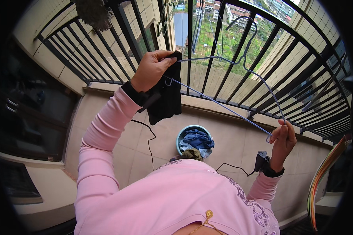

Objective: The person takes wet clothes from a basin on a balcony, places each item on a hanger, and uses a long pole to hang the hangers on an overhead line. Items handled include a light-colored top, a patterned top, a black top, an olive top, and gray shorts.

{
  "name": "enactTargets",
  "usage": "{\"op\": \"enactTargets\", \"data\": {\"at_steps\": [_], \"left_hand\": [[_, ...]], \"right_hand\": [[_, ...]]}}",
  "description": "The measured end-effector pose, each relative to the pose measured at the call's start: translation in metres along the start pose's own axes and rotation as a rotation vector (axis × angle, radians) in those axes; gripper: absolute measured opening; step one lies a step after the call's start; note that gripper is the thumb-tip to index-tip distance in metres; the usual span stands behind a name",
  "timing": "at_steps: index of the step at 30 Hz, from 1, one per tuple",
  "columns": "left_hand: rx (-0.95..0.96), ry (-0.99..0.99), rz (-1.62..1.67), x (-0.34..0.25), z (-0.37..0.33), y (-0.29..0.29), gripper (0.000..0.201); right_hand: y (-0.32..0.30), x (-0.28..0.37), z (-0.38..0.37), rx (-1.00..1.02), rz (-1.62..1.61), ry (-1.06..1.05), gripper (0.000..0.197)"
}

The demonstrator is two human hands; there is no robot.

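Hanger (pixel 239 78) – thin blue wire, held up before balcony railing (pixel 208 47). My left hand (pixel 151 70) pinches black cloth (pixel 166 96) onto one end, right hand (pixel 283 139) fingers closed round other end. Wire light, springy; cloth soft, limp – grip at corners.

Thin blue wire hanger (pixel 227 84) held level; black garment (pixel 166 96) dangling off left end.

Thin blue wire hanger (pixel 231 84) — left end hidden behind the small black cloth (pixel 166 92). Light blue plastic basin (pixel 193 140) — near rim covered by the pink sleeve; its crumpled garments too small to identify. Striped multicoloured object (pixel 323 176) cut off at right edge. Distant buildings blurred.
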State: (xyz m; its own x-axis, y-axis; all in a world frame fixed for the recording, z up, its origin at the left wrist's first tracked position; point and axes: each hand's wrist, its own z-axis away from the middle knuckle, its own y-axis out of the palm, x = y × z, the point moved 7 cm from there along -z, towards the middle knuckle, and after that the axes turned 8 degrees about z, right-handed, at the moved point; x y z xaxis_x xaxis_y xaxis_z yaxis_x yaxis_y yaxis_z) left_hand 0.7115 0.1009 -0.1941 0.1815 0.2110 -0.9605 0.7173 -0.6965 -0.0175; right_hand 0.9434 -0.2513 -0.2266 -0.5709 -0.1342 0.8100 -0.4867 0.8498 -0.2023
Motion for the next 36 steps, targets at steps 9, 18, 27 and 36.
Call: {"op": "enactTargets", "data": {"at_steps": [9, 18, 27, 36], "left_hand": [[0.154, 0.486, -0.339, -0.058, 0.019, 0.026, 0.018], [0.097, 0.352, -0.298, -0.061, 0.026, 0.048, 0.021], [-0.081, 0.372, -0.236, -0.088, 0.052, -0.022, 0.021], [-0.125, 0.238, -0.327, -0.051, 0.083, -0.038, 0.02]], "right_hand": [[0.07, 0.008, -0.014, 0.17, -0.416, -0.101, 0.023], [0.174, 0.035, 0.034, 0.551, 0.12, -0.475, 0.029], [0.149, -0.033, 0.027, 0.682, 0.649, -0.573, 0.022], [0.1, 0.016, -0.049, 0.612, 0.61, -0.647, 0.022]]}}
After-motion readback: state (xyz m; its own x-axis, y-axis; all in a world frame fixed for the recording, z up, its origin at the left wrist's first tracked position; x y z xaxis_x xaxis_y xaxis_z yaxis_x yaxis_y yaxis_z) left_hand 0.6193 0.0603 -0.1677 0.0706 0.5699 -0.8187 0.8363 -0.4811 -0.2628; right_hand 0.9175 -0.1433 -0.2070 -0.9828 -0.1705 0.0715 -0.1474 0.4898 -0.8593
